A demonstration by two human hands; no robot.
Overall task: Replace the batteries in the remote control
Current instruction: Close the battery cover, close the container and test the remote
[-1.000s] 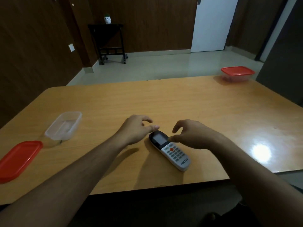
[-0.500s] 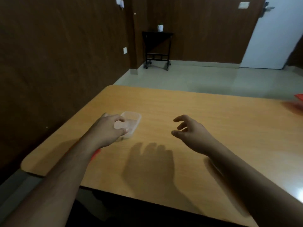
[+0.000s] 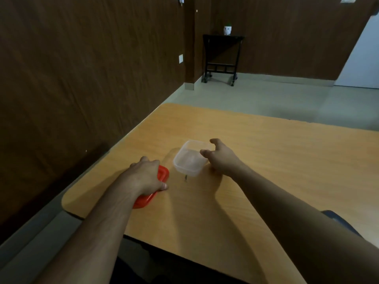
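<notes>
The remote control is out of view. My left hand (image 3: 145, 175) lies on a red plastic lid (image 3: 163, 173) near the table's left edge, fingers over the top and thumb pressed against its near rim. Just to the right stands a clear, empty plastic container (image 3: 188, 160). My right hand (image 3: 221, 158) is at its right side, thumb and fingers spread around the rim and not clearly clamped on it.
The wooden table (image 3: 266, 165) ends close by on the left, next to a dark wall. A tiny dark object (image 3: 186, 178) lies on the table just in front of the container. Far behind stand a black side table (image 3: 221, 58) and a white door (image 3: 365, 64).
My view swung left, away from the remote. My left hand dropped from the clear container onto the red lid, and my right hand moved left to the container's right rim.
</notes>
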